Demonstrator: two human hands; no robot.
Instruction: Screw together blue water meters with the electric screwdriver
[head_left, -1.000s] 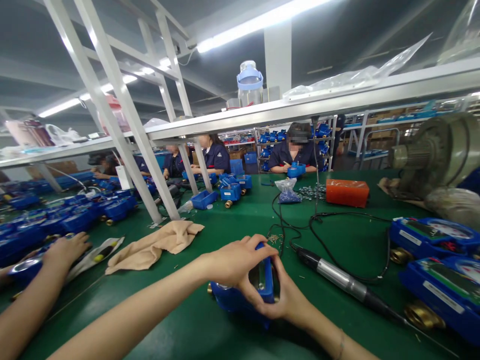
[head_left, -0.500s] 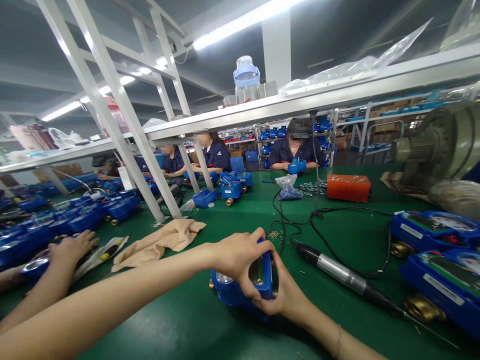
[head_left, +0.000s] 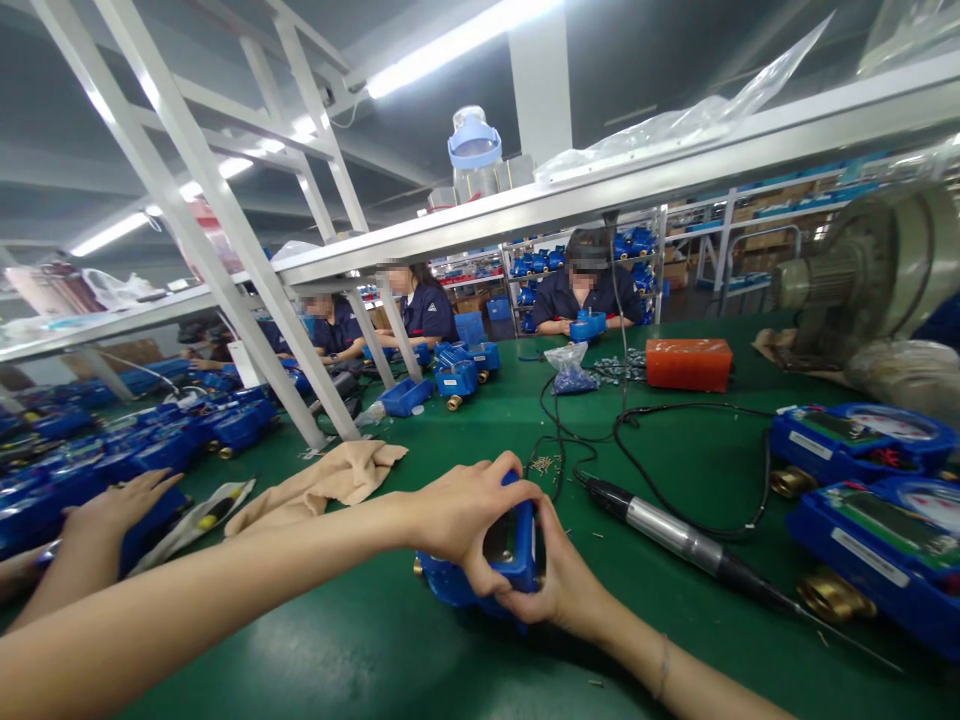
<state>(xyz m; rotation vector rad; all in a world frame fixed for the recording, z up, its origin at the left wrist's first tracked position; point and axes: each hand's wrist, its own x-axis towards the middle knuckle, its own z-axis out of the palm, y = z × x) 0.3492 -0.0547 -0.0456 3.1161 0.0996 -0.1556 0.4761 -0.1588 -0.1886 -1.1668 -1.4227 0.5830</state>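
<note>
A blue water meter with a brass pipe end sits on the green bench in front of me, tilted a little. Both my hands are closed around its box-shaped end, which has a dark display window. My left hand reaches over the top, its thumb on the near edge. On the right side, my right hand grips the edge, thumb below and fingers above, meeting the left fingers. The meter's round dial is mostly covered by my left hand. To the right of my hands an electric screwdriver lies on the bench.
Two open blue meters stand at right. Small screws lie behind my hands, near black cables. Beyond are a bag of blue parts, an orange box and a blower. A beige cloth and another person's hand are at left.
My hands keep their hold on the water meter with almost no shift. At left, the other person's hand has moved further left. The whole view has shifted slightly.
</note>
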